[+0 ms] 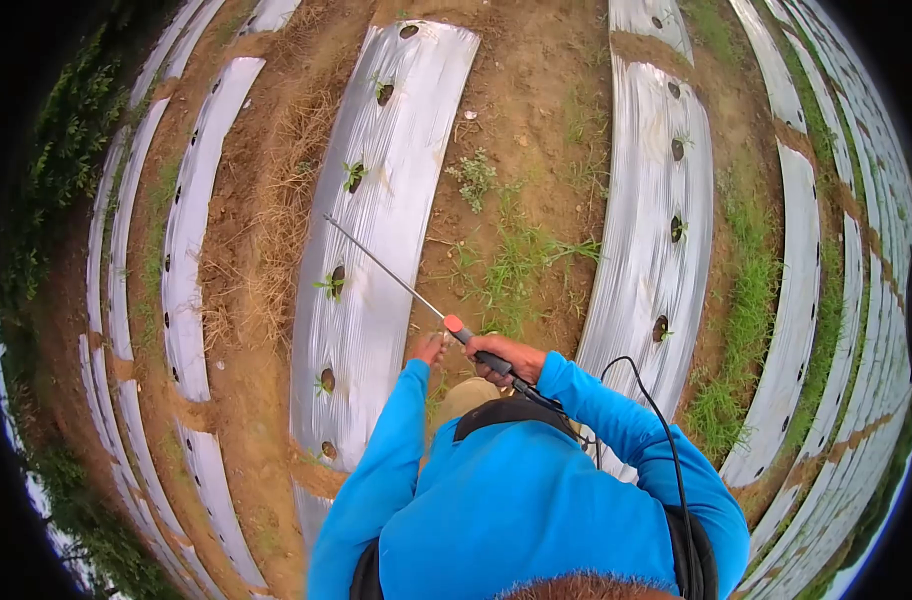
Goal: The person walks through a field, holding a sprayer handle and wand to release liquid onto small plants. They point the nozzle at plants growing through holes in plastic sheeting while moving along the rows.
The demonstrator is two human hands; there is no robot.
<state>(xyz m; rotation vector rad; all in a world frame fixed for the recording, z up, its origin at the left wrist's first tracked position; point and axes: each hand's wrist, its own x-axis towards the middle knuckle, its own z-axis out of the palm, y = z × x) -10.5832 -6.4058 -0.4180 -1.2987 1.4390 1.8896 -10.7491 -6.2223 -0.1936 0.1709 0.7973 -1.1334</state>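
My right hand (511,358) is wrapped round the dark handle of a sprayer wand (412,291), which has an orange-red collar. Its thin metal lance points up and left, with the tip over a strip of silver plastic mulch (376,260). A small green seedling (331,284) grows from a hole in that strip, below the tip. My left hand (431,348) is beside the wand's collar, apart from it. Its fingers look curled, and what they hold, if anything, cannot be made out. From the handle's rear, a black hose (666,430) loops past my right arm.
Another silver mulch strip (651,220) with planted holes runs along the right. Between the two lie bare soil, green grass (516,270) and a small weed (474,178). Dry straw (276,240) covers the left path. More mulched rows curve away on both sides, with trees (66,150) far left.
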